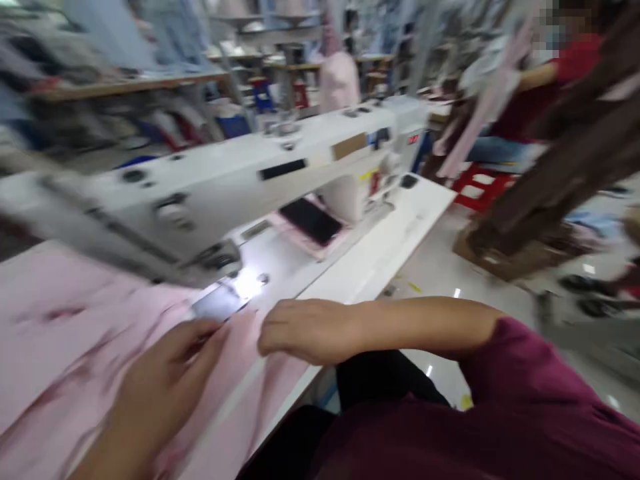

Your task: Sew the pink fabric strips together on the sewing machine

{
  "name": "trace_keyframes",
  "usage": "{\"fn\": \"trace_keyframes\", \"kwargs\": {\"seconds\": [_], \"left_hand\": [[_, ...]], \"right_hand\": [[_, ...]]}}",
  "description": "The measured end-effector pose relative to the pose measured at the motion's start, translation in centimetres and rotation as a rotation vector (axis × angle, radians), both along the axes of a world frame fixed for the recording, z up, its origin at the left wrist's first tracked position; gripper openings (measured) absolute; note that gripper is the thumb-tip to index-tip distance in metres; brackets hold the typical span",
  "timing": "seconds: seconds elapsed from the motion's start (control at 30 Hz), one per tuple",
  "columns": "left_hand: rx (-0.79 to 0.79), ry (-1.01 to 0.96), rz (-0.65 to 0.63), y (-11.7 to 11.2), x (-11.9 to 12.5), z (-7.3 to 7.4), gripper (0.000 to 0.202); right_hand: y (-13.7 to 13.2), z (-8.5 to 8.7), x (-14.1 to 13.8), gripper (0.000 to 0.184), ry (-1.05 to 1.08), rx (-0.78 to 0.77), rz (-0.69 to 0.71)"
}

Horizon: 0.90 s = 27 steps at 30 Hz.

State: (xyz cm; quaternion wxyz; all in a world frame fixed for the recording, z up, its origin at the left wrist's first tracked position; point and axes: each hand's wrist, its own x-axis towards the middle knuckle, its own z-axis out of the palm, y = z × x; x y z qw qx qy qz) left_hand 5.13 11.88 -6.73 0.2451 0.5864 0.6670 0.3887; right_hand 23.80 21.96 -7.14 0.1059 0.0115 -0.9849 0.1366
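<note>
1. Pink cloth (95, 333), creased and soft with blur, lies over the near-left corner of the white sewing table (380, 247), reaching the sewing machine (210, 193) head.
2. Right hand (305, 330): fingers loosely relaxed on the cloth, not gripping.
3. Left hand (165, 380): fingers curled at the cloth, too blurred to tell whether pinching.
4. Bright glare (245, 283) hides the needle area.

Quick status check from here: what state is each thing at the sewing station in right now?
Left hand: blurred, fingers on the pink fabric.
Right hand: fingers loosely curled, resting on the fabric.
Pink fabric: spread on the table, creased.
Sewing machine lamp: lit.
Phone: screen dark, lying on pink cloth.
</note>
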Motion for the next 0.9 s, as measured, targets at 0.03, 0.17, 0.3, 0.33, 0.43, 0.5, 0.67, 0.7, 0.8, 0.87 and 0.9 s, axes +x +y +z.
{"fn": "trace_keyframes", "kwargs": {"seconds": [0.03, 0.17, 0.3, 0.33, 0.43, 0.5, 0.67, 0.7, 0.8, 0.87, 0.9], "left_hand": [[-0.013, 0.072, 0.148, -0.6, -0.3, 0.0, 0.014], [-0.082, 0.007, 0.162, -1.4, -0.7, -0.3, 0.026], [-0.075, -0.071, 0.135, -1.8, -0.6, -0.6, 0.028], [-0.070, -0.090, 0.135, -1.9, -0.6, -0.7, 0.029], [-0.081, -0.142, 0.137, -2.4, -0.6, -1.0, 0.028], [-0.096, -0.161, 0.139, -2.6, -0.6, -1.2, 0.027], [-0.142, -0.197, 0.088, -2.7, -0.6, -1.1, 0.026], [-0.159, -0.197, 0.086, -2.6, -0.6, -1.1, 0.025], [-0.206, -0.204, 0.102, -2.5, -0.6, -1.1, 0.023], [-0.241, -0.207, 0.123, -2.5, -0.6, -1.2, 0.023], [-0.258, -0.204, 0.138, -2.5, -0.7, -1.3, 0.023]], "right_hand": [[-0.3, -0.3, -0.6, 0.022, 0.042, -0.057, -0.007], [-1.0, -1.3, -3.1, 0.022, 0.223, -0.351, -0.005], [-1.3, -1.1, -4.4, 0.030, 0.230, -0.588, -0.186], [-1.3, -1.1, -4.5, 0.033, 0.229, -0.630, -0.223], [-1.3, -1.5, -4.6, 0.037, 0.255, -0.720, -0.271], [-1.2, -2.1, -4.7, 0.038, 0.275, -0.767, -0.279], [-0.8, -3.1, -4.7, 0.042, 0.345, -0.802, -0.272], [-0.7, -3.2, -4.6, 0.045, 0.352, -0.821, -0.265], [-0.5, -3.4, -4.3, 0.049, 0.293, -0.961, -0.207], [-0.5, -3.6, -4.1, 0.047, 0.260, -1.048, -0.181], [-0.5, -3.7, -4.0, 0.045, 0.260, -1.077, -0.182]]}}
